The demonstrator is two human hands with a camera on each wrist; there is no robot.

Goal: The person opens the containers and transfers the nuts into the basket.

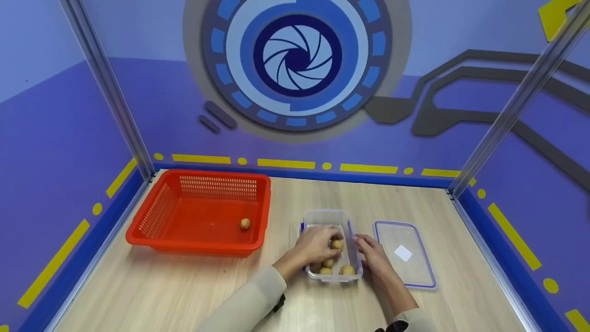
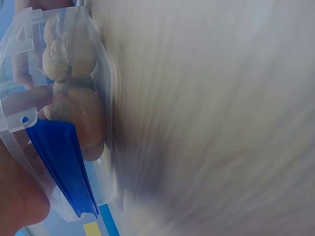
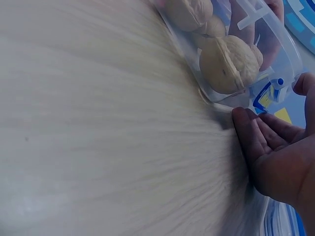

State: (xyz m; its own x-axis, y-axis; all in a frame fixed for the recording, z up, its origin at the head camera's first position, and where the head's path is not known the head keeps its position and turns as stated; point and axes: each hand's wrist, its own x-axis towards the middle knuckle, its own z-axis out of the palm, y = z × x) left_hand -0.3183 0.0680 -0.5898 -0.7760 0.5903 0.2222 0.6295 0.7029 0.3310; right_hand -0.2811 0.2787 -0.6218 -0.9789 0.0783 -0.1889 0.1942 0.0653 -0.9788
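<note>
A clear plastic food container [image 1: 329, 278] with blue side clips stands on the table, several walnuts [image 1: 347, 270] at its near end. My left hand [image 1: 318, 244] reaches in over its left wall, thumb and fingers around a walnut [image 1: 337, 244] inside. Through the wall, the left wrist view shows walnuts [image 2: 69, 58] and a blue clip [image 2: 61, 164] hanging down. My right hand [image 1: 375, 256] rests against the container's right side. In the right wrist view its thumb [image 3: 306, 84] touches the rim, while the other fingers extend low beside the wall, close to the tabletop.
On the left stands a red plastic basket [image 1: 193, 248] with one walnut [image 1: 245, 224] inside. A clear lid [image 1: 417, 269] with a blue seal and white label lies right of the container. Blue-purple panels [image 1: 175, 106] and metal posts [image 1: 516, 101] enclose the wooden table [image 1: 184, 290].
</note>
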